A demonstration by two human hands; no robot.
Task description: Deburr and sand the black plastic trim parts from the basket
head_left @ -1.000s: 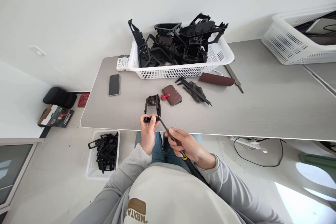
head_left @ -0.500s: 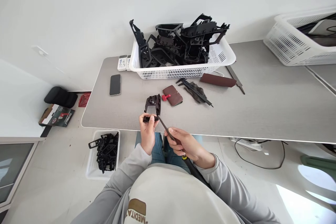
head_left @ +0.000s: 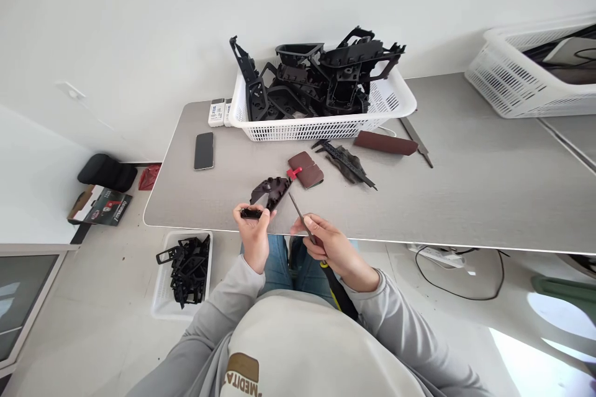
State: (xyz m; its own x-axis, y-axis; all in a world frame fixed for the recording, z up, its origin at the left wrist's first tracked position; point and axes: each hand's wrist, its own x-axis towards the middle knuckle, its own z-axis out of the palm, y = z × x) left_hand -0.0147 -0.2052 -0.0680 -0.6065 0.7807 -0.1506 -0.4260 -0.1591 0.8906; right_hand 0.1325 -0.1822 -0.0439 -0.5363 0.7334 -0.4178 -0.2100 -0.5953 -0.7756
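Observation:
My left hand (head_left: 254, 229) is closed on the near end of a black plastic part (head_left: 267, 193), held tilted over the front edge of the grey table (head_left: 465, 192). My right hand (head_left: 328, 247) grips a metal file (head_left: 302, 220) with a black and yellow handle. The file's tip points up toward the part and stands just to its right, a small gap between them.
A white basket (head_left: 326, 124) heaped with black plastic parts stands at the table's back. Near it lie a phone (head_left: 203, 150), a brown sanding block (head_left: 306, 169), a second file (head_left: 416, 139) and a dark scrap. A floor tray (head_left: 184, 270) holds more parts. Another basket (head_left: 526, 80) sits right.
My left hand has turned the black part from upright to tilted flat and shifted it left. The file has come off the part and drawn back to the right.

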